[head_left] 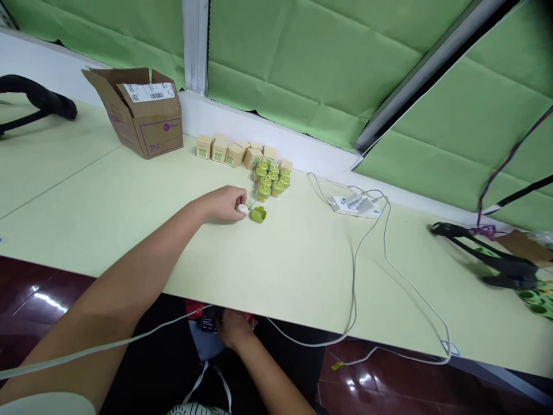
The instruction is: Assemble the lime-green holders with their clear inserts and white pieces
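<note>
My left hand (227, 203) is over the table, its fingers closed on a small white rounded piece (242, 208). Just right of those fingers sits a small green open-topped cup (258, 215) with a scalloped rim. Behind it stands a cluster of small green pieces in clear wrapping (270, 180). Below the table's front edge, at my lap, my right hand (235, 329) is closed on a dark-screened phone (209, 319); its fingertips are partly hidden. Something red (194, 308) lies beside the phone.
Several small cardboard boxes (235, 154) line the back, with an open carton (159, 135) to their left. A white power strip (355, 206) trails cables across the table's right side. Black curved stands (488, 259) are at both ends. A white cable (108, 346) crosses my left forearm.
</note>
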A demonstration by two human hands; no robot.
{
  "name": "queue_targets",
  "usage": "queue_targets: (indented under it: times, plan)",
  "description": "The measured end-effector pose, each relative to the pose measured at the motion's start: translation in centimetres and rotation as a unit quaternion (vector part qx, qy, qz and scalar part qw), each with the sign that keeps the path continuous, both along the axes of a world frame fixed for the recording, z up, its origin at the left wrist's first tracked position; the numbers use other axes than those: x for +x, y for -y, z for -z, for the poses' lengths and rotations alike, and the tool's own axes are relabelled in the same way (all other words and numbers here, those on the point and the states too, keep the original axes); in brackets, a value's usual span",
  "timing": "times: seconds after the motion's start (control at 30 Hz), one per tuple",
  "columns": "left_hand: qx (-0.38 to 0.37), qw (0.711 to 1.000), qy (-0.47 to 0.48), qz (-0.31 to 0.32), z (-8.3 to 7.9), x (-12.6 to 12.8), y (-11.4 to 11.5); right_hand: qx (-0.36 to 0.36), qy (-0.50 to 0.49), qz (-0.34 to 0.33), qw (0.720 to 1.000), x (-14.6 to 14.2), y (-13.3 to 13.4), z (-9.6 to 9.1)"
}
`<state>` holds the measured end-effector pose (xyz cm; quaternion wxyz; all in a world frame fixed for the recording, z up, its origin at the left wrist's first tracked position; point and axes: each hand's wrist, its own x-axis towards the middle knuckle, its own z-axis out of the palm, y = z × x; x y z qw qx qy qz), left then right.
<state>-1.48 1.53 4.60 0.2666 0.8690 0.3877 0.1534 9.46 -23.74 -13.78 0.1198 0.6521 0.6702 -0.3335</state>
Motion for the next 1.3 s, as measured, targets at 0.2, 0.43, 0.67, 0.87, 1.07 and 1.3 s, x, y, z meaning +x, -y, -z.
queue_targets:
  times: [0.2,0.43,0.67,0.87,1.07,1.3]
  plan:
    - [0.003,1.0,0.01,-0.012,0.0,0.0,0.1,-0.104,-0.151,-0.303,0.935,1.1,2.3,-13.7]
    - [0.011,0.999,0.027,0.03,0.4,0.3,-0.1,0.467,-0.231,-0.016,0.853,7.1,-10.2,-24.7]
    - [-0.002,0.998,0.029,0.064,0.6,0.3,-0.5,0.553,-0.076,-0.05,0.828,8.3,-18.6,-15.9]
    - [-0.02,0.998,0.004,0.065,0.6,0.3,-0.5,0.477,-0.068,-0.051,0.875,7.7,-17.7,-15.3]
    - [-0.032,0.998,-0.028,0.049,0.2,0.5,-0.2,0.445,-0.084,-0.036,0.891,7.6,-17.9,-15.2]
    - [-0.096,0.994,0.053,0.019,1.3,-0.8,0.6,0.461,-0.055,-0.035,0.885,6.3,-17.7,-15.2]
